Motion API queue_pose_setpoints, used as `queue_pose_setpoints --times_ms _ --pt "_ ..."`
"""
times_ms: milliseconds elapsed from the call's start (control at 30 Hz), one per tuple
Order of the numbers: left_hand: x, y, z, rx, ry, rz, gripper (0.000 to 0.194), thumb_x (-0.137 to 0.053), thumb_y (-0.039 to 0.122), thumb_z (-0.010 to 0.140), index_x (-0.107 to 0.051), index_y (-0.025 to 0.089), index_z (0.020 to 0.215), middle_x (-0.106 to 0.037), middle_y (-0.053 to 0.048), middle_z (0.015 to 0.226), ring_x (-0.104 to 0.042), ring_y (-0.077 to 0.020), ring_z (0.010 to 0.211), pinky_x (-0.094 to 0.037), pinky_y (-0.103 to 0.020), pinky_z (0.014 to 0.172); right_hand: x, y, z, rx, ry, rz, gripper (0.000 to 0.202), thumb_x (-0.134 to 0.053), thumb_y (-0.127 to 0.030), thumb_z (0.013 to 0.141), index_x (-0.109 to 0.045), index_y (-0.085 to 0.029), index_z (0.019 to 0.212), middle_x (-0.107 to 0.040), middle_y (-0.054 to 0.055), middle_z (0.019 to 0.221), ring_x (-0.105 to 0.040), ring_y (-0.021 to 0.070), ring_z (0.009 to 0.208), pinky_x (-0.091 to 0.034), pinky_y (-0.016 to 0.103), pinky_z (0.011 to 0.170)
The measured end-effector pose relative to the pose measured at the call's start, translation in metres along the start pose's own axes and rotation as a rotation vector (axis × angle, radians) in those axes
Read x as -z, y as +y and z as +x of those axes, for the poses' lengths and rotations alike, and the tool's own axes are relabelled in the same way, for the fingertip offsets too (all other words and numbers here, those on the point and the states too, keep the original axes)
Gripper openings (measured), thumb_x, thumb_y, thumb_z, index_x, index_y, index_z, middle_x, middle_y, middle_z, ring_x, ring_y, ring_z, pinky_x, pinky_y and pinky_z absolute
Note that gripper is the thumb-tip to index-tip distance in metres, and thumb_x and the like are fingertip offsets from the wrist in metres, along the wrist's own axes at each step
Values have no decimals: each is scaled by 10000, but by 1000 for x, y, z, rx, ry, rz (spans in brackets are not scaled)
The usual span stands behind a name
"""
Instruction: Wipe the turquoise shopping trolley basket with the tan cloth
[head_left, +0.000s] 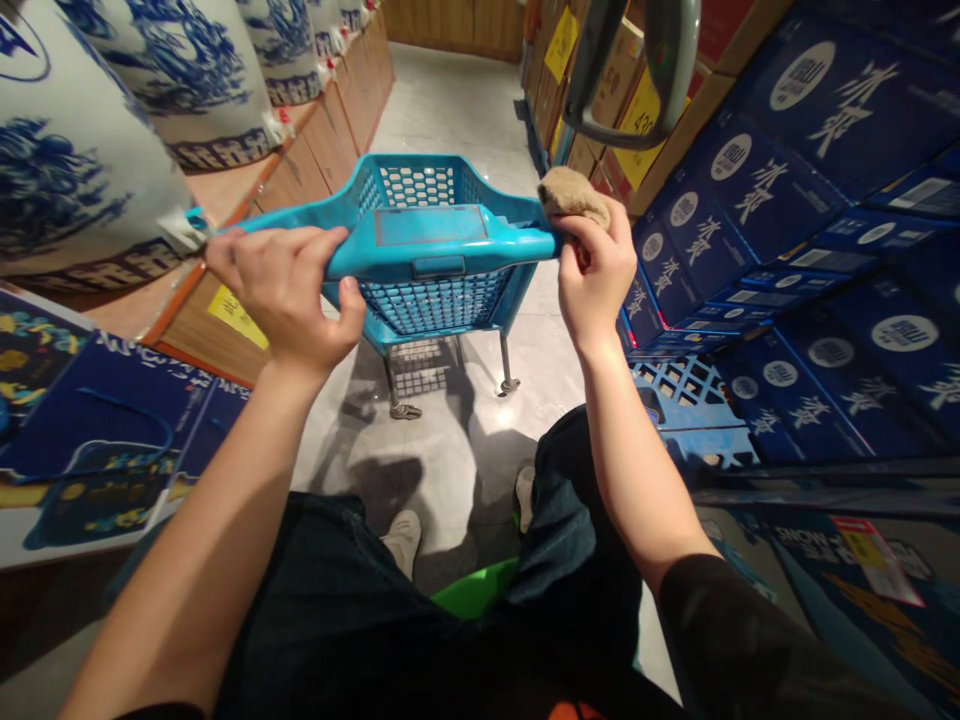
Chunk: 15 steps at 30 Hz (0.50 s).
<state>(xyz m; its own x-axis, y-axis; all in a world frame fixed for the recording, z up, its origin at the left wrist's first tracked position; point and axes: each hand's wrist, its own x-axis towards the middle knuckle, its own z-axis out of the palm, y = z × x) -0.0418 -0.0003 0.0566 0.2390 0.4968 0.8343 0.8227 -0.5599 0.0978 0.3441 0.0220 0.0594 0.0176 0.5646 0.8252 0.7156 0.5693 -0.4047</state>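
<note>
A blue plastic shopping cart stands in front of me on the tiled floor, its handle bar running across between my hands. My left hand is closed over the left part of the handle, thumb on the near side. With my right hand I pinch a brown cloth against the handle's right end. Part of the cloth sticks up above my fingers, and the rest is hidden under them. The cart's basket has perforated walls, and its wheels show below.
Large blue-and-white porcelain jars with taps stand on a wooden shelf at the left. Stacked blue cartons line the right. A grey handle-like loop hangs into view at the top right. Something green is between my legs.
</note>
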Motion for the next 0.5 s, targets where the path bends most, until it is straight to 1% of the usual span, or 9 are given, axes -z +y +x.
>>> queue_pose_setpoints --times_ms 100,167,233,333,400,433,500 --pt "0 1 0 33 16 23 598 -465 587 1033 -721 239 1448 -745 -115 1360 -596 -409 1311 -265 -753 1222 -11 -30 -5 45 -69 38 267 -584 -221 1061 -798 -336 1172 -699 61 1532 -674 309 1445 -566 607 1239" --pt "2 2 1 52 36 35 608 -447 599 1031 -741 240 1423 -758 -123 1339 -608 -406 1295 -288 -738 1217 -12 -40 -4 62 -100 62 245 -607 -230 1061 -801 -348 1152 -718 58 1515 -677 309 1446 -558 618 1251" --pt "3 1 1 60 25 36 614 -447 601 1025 -744 241 1425 -762 -130 1342 -614 -411 1293 -294 -733 1215 -7 -36 -1 42 -100 80 227 -608 -250 1071 -800 -344 1149 -724 65 1496 -683 312 1442 -536 639 1277" --pt "5 1 2 80 -39 25 624 -468 599 1019 -731 244 1459 -756 -127 1381 -603 -420 1319 -264 -727 1235 6 -14 6 -22 -31 94 236 -580 -271 1087 -794 -312 1178 -712 81 1477 -688 311 1437 -522 642 1296" --pt "5 2 2 71 -28 15 613 -482 587 1020 -734 243 1460 -757 -124 1382 -600 -415 1312 -262 -716 1236 12 -2 7 -38 21 82 260 -558 -263 1088 -788 -296 1206 -698 83 1479 -686 305 1443 -534 624 1290" --pt "4 3 2 61 -8 11 605 -484 581 1021 -738 244 1454 -759 -123 1373 -601 -410 1303 -268 -710 1232 12 1 6 -34 36 68 273 -550 -251 1085 -786 -293 1216 -692 83 1485 -684 303 1447 -540 617 1285" --pt "3 5 1 58 20 13 598 -474 579 1025 -746 245 1439 -763 -120 1350 -601 -401 1292 -278 -704 1228 7 -5 2 -10 33 40 302 -535 -222 1077 -787 -299 1224 -685 84 1509 -681 302 1451 -554 606 1270"
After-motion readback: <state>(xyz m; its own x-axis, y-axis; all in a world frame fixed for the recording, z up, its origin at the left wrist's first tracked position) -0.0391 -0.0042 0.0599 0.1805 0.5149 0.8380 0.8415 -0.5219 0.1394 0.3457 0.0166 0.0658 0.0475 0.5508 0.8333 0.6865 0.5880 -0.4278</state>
